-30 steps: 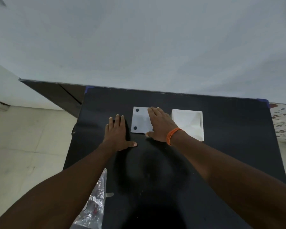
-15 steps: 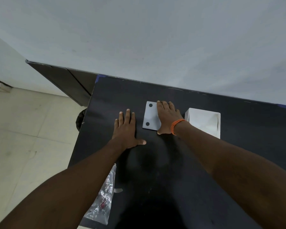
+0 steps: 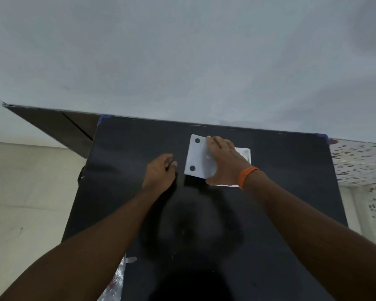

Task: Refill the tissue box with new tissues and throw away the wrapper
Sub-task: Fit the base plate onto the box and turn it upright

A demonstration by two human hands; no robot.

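The right hand (image 3: 223, 161), an orange band (image 3: 246, 175) at its wrist, grips a flat white panel (image 3: 197, 156) with two dark round spots along its left edge; this reads as the lid or base plate of the tissue box. The fingers (image 3: 217, 141) curl over the panel's far edge and the thumb sits at its near right corner. The panel is tilted, and the shadow beneath its near edge suggests it is lifted clear of the bench (image 3: 291, 192). At about three o'clock from that hand, and partly hidden behind it, lies the open white box body (image 3: 244, 154), of which only the right rim and a strip near the wrist show; what it holds cannot be told.

The left hand (image 3: 160, 173) is at nine o'clock from the panel, just beside it but apart, loosely curled with knuckles toward the bench and holding nothing that can be seen.

At about seven o'clock, well apart at the bench's near left edge, hangs a crinkled clear wrapper (image 3: 115, 283), not yet thrown away.

In my judgement the step in hand is closing the box: the panel is being carried toward the body. The next move calls for squaring the panel over the rim and pressing it down evenly, the left hand steadying the body so it does not slide. The wrapper remains for afterwards.
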